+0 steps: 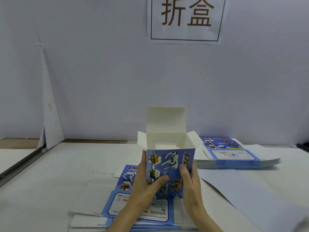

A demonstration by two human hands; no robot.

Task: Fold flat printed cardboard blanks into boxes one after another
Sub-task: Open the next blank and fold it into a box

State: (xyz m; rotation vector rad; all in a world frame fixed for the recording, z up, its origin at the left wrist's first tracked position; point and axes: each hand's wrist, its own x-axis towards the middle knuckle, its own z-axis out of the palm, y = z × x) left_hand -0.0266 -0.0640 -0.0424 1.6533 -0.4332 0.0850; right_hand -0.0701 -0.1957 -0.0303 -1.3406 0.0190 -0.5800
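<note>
Both hands, left hand (145, 180) and right hand (189, 178), hold the open-topped box (170, 158) over flat blanks (138, 210).

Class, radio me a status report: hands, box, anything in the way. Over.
Left hand, right hand both grip the box. Box upright, lid flap up, top open. Nothing blocking; blanks beneath, spare stack back right.

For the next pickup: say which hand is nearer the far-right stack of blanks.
Right. The right hand grips the right edge of the box, toward the stack; the left hand holds its left edge.
</note>
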